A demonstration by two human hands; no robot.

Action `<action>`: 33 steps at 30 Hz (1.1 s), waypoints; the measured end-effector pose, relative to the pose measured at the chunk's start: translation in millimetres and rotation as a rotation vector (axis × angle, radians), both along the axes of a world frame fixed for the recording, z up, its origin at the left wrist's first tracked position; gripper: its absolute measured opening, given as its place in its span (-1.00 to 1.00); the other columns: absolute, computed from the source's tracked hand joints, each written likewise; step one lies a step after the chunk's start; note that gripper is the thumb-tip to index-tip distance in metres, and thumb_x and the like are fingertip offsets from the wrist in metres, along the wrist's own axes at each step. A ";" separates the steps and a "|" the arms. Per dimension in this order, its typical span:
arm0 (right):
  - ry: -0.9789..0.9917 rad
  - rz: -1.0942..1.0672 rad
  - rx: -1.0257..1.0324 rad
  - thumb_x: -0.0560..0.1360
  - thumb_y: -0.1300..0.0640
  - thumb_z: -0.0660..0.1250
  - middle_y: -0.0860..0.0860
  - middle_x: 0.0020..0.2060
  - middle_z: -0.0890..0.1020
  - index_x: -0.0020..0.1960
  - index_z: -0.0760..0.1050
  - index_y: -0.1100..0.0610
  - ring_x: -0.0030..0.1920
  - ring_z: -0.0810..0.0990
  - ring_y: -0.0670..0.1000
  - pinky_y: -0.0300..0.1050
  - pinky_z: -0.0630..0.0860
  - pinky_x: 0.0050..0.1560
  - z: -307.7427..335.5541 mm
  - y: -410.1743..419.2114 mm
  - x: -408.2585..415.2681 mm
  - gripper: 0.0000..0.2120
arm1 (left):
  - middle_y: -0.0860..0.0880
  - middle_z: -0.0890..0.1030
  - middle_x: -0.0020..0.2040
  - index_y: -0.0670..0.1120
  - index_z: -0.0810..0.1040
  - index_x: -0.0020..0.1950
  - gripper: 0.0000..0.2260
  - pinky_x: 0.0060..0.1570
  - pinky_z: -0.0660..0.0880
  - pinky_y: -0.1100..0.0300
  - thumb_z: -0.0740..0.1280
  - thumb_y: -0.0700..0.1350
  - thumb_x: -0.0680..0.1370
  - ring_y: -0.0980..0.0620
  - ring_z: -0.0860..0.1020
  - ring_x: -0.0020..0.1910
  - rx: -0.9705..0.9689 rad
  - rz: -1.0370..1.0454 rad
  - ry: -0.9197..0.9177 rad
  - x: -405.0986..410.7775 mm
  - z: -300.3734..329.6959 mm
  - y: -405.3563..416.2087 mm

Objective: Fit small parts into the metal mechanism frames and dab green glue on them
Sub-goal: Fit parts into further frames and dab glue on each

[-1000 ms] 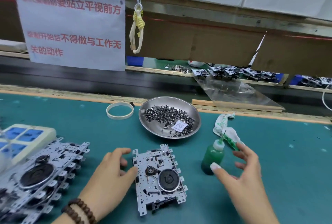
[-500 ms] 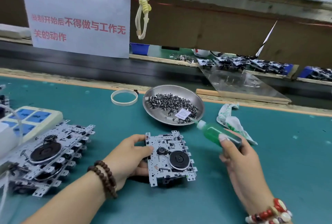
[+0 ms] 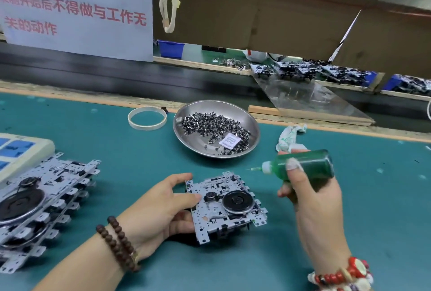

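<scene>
Stack of frames (image 3: 35,209) cut off at left edge. Left hand (image 3: 158,211) grip closed on metal frame (image 3: 227,204) lying on tabletop (image 3: 373,197), fingers partly hidden beneath. Right hand (image 3: 310,195) grip wrapped round green glue bottle (image 3: 303,167), nozzle pointing left above frame.

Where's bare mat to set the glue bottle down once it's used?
Right of the right hand, the green mat is bare out to the frame edge. Another patch lies between the tape ring and frame stack. Crowded around the parts dish, rag and held frame.
</scene>
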State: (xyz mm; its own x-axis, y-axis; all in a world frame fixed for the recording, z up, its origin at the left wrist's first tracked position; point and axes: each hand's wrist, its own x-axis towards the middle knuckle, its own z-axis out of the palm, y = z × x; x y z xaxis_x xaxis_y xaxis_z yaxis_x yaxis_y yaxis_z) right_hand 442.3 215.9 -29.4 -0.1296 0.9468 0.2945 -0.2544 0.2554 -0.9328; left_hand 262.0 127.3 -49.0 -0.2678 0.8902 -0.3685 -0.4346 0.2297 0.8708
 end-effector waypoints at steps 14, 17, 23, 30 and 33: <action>-0.268 -0.079 0.177 0.35 -0.17 0.28 -0.09 -0.31 0.68 -0.12 0.57 -0.23 -0.51 0.46 -0.11 -0.34 0.46 -0.31 -4.8 -9.9 -1.1 -0.85 | -0.28 0.55 -0.20 -0.07 0.39 0.29 -0.59 -0.63 0.45 0.30 0.29 -0.32 0.48 0.05 0.45 -0.57 0.011 -0.067 -0.022 -3.8 -2.3 -0.5; -0.281 -0.077 0.206 0.42 -0.07 0.30 -0.10 -0.31 0.69 -0.13 0.56 -0.24 -0.52 0.44 -0.11 -0.37 0.45 -0.33 -4.4 -10.3 -0.9 -0.90 | -0.28 0.56 -0.21 -0.07 0.39 0.30 -0.59 -0.64 0.45 0.29 0.29 -0.32 0.48 0.05 0.45 -0.57 0.010 -0.070 -0.024 -4.0 -1.8 -0.7; -0.300 -0.084 0.213 0.46 0.01 0.25 -0.07 -0.31 0.69 -0.16 0.54 -0.20 -0.53 0.43 -0.09 -0.35 0.45 -0.35 -4.9 -11.0 0.0 -0.86 | -0.31 0.55 -0.20 -0.07 0.38 0.30 -0.58 -0.64 0.45 0.29 0.29 -0.32 0.47 0.05 0.44 -0.57 0.009 -0.072 -0.019 -3.5 -1.3 -0.3; -0.307 -0.096 0.218 0.47 0.02 0.27 -0.06 -0.30 0.69 -0.16 0.49 0.04 -0.53 0.44 -0.10 -0.34 0.45 -0.35 -6.7 -11.0 -0.1 -0.89 | -0.30 0.57 -0.17 -0.06 0.38 0.31 -0.58 -0.67 0.41 0.33 0.28 -0.33 0.48 0.07 0.45 -0.60 0.010 -0.062 -0.032 -3.0 0.2 0.1; -0.303 -0.102 0.222 0.47 0.04 0.26 -0.06 -0.30 0.69 -0.15 0.49 0.04 -0.53 0.44 -0.10 -0.34 0.45 -0.37 -6.0 -11.7 -0.6 -0.91 | -0.30 0.56 -0.19 -0.07 0.38 0.31 -0.57 -0.67 0.41 0.33 0.29 -0.32 0.47 0.08 0.44 -0.60 0.011 -0.060 -0.032 -2.7 0.0 -0.1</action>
